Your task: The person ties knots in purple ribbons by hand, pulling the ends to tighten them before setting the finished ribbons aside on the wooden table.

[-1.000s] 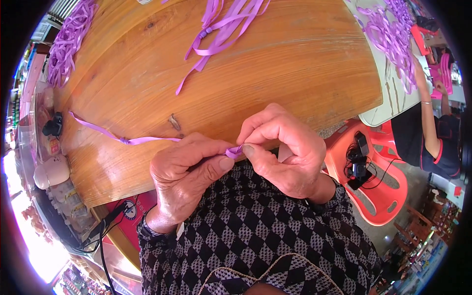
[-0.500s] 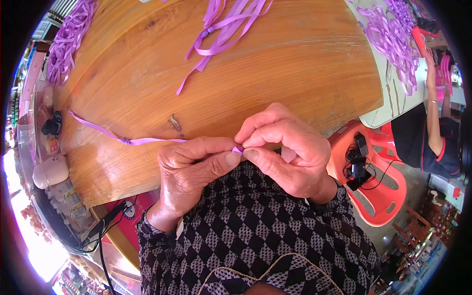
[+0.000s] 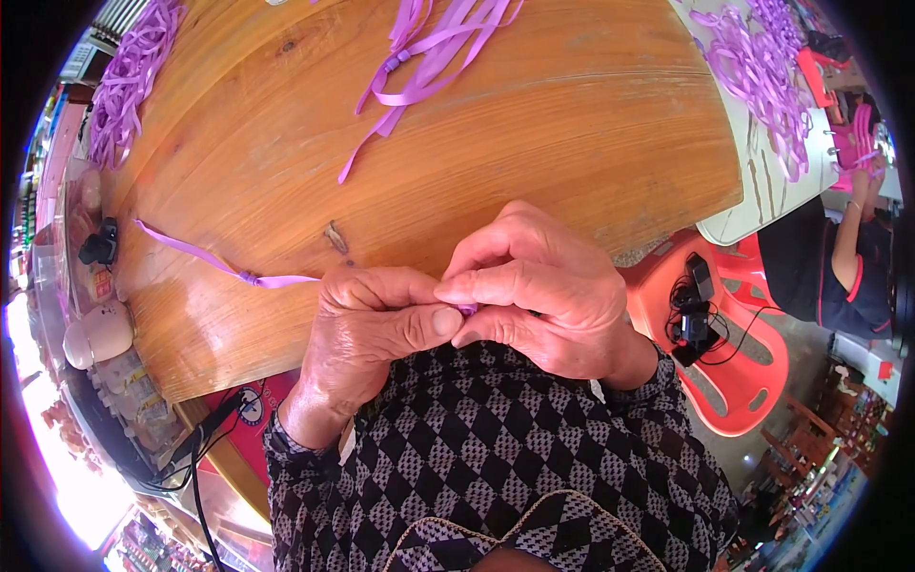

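Observation:
My left hand (image 3: 367, 329) and my right hand (image 3: 534, 291) meet at the near edge of a round wooden table (image 3: 534, 124). Both pinch one end of a thin purple ribbon (image 3: 219, 265), of which only a small purple bit (image 3: 467, 309) shows between the fingertips. The ribbon trails left from my left hand across the wood toward the table's left rim, with a small knot partway along. My fingers hide how the end is folded.
A bunch of purple ribbons (image 3: 429, 52) lies at the far middle of the table, another heap (image 3: 129, 81) at its far left. A white table (image 3: 762, 95) at right carries more ribbons. A red plastic chair (image 3: 734, 353) holds a black device. Another person (image 3: 829, 267) sits at right.
My hands have drawn closer together and slightly nearer to me. Less of the purple ribbon end shows between the fingertips. The trailing ribbon on the table has barely shifted.

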Motion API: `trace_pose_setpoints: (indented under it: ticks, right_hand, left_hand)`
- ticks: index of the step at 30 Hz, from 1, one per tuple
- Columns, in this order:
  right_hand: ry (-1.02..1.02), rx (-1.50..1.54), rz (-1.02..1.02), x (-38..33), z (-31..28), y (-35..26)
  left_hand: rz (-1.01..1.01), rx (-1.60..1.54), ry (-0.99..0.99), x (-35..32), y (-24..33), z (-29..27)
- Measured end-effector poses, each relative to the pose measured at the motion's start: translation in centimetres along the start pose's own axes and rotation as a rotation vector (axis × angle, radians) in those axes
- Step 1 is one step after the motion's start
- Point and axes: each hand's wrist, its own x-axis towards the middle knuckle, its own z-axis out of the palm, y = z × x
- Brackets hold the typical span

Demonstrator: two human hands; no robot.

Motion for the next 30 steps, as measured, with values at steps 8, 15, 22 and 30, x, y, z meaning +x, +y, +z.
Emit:
trace_pose_setpoints:
  ticks: [8,15,22,30]
  right_hand:
    - [0.009,0.118,0.123,0.0,-0.6,-0.5]
    - [0.063,0.143,0.219,-0.4,-0.5,-0.9]
    - [0.076,0.022,0.008,-0.3,-0.2,-0.8]
    - [0.124,0.031,0.022,-0.2,0.2,-0.7]
  left_hand:
    - [-0.023,-0.164,0.053,-0.2,0.0,0.6]
    - [0.047,-0.155,0.040,-0.3,-0.4,0.8]
    - [0.037,-0.253,0.061,-0.1,-0.6,1.0]
    - [-0.068,-0.456,-0.088,0.3,-1.6,0.3]
